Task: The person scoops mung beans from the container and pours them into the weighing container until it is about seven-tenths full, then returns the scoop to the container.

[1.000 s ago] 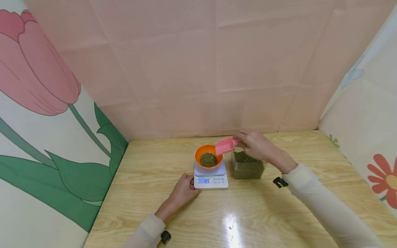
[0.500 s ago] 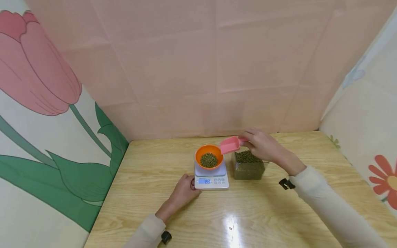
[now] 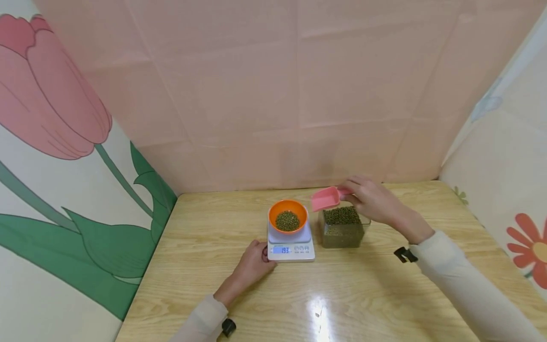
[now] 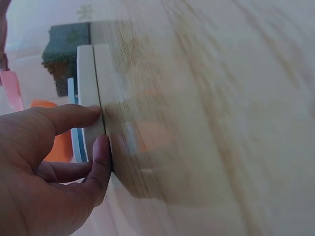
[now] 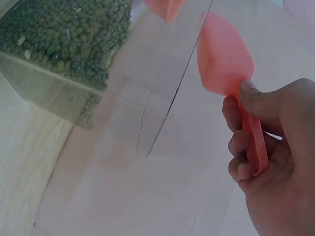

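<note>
My right hand (image 3: 369, 197) grips the handle of a pink scoop (image 3: 325, 198), its fingers wrapped round it in the right wrist view. The scoop is held in the air between an orange bowl (image 3: 278, 211) and a clear box (image 3: 342, 240). Only pink plastic shows inside it. Green mung beans (image 5: 64, 39) fill much of the box; a smaller heap of mung beans (image 3: 287, 221) lies in the bowl. That bowl stands on a white kitchen scale (image 3: 295, 256) reading 193. My left hand (image 4: 44, 167) holds the scale's front left corner between thumb and bent fingers.
A wood-grain table (image 3: 201, 223) carries everything. Behind it rises a pink cloth wall (image 3: 239, 95). Flower-printed panels (image 3: 102, 228) border the left and right sides. Dark clips (image 3: 406, 255) hang from both sleeves.
My right hand has carried the scoop rightward from the bowl's rim toward the bean box. My left hand, the scale and its reading stay the same.
</note>
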### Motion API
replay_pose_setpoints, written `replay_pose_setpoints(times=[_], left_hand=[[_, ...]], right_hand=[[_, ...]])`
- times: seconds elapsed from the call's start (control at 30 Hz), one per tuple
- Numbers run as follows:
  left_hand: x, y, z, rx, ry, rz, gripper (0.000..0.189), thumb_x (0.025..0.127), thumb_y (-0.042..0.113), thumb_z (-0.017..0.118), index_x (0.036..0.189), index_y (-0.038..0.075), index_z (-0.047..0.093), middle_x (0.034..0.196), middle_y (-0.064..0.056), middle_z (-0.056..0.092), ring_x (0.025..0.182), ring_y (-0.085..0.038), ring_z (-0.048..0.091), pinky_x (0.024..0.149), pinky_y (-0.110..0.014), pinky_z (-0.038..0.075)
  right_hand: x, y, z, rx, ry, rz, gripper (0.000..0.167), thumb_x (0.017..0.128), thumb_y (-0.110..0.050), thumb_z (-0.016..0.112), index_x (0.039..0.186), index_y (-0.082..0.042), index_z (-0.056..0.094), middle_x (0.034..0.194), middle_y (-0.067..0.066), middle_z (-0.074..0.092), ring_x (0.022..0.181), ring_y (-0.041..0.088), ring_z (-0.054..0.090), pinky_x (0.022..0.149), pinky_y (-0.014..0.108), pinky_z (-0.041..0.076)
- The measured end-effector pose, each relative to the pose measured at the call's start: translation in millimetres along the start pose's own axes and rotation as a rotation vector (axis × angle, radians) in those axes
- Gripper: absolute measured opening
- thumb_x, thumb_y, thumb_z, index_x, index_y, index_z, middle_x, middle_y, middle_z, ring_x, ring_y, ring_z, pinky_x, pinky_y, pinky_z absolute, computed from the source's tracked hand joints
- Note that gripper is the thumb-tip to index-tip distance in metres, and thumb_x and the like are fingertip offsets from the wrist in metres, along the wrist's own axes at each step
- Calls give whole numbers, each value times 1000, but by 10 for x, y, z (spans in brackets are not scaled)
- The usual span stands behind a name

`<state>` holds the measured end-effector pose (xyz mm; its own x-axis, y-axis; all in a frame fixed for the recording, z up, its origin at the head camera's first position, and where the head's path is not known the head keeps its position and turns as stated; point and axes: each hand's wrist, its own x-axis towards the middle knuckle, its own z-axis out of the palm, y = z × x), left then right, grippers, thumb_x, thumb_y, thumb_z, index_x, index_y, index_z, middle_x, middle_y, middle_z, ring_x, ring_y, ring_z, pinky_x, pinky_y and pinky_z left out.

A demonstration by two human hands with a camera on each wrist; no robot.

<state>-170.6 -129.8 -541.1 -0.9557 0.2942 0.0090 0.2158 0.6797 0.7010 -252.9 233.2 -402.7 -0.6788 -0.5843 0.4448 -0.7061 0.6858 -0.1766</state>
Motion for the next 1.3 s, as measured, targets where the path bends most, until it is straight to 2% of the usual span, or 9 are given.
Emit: replay_pose_setpoints(times=[0.6,0.87,1.3], left_hand=[[-6,-1,1,-3,-1,-4,37,89,11,84,123,1,74,97,-5,61,91,-17,46,71,-22,41],[3,-9,-1,9,2,8,34,90,12,83,121,3,74,93,-4,60,90,-17,45,69,-22,39],[8,-12,0,17,-2,8,31,89,11,83,119,4,74,91,-3,57,90,-17,44,68,-22,37]], right_hand=[[-94,107,-126,-31,57,-52,21,89,1,81,109,-2,76,100,9,74,89,25,71,77,46,61],[-143,148,-191,-55,89,-80,20,86,4,82,104,-1,76,96,9,74,87,25,70,76,46,60],[-202,194,-254,-84,91,-78,20,85,1,84,103,0,76,93,10,72,83,24,67,73,47,57]])
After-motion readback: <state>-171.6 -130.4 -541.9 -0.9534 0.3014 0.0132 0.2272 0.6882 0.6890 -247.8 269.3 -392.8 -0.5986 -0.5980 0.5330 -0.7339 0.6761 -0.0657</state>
